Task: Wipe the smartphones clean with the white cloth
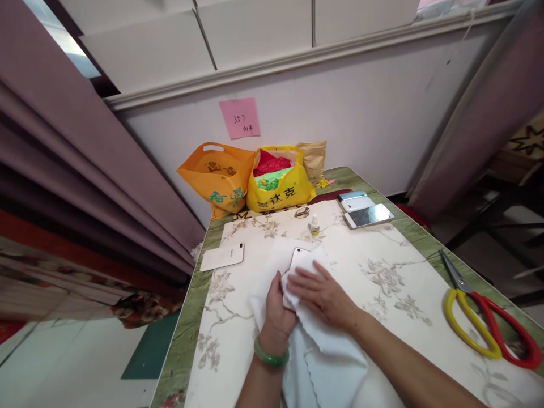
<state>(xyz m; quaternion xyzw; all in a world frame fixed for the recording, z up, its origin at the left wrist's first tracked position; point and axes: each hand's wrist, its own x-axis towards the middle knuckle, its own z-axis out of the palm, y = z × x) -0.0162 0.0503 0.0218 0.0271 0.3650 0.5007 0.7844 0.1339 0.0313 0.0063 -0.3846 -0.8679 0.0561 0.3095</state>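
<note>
My left hand (279, 314), with a green bangle on its wrist, is closed around a white smartphone (298, 258) from the left side. The phone's upper end with its camera shows; the rest is covered by a white cloth (325, 360) with a wavy cut edge. My right hand (321, 292) lies over the cloth, pressing it against the phone with the fingers side by side and the thumb side hidden. The cloth hangs down between my forearms, and part of it lies on the table under the phone. A small dropper bottle (315, 224) stands just beyond.
A white phone (223, 256) lies face down at left. Several phones (369, 215) lie at the right rear. Large scissors (480, 311) with yellow and red handles lie at right. Orange bag (225, 175), yellow bag (278, 195) and brown pouch (313, 158) stand against the wall.
</note>
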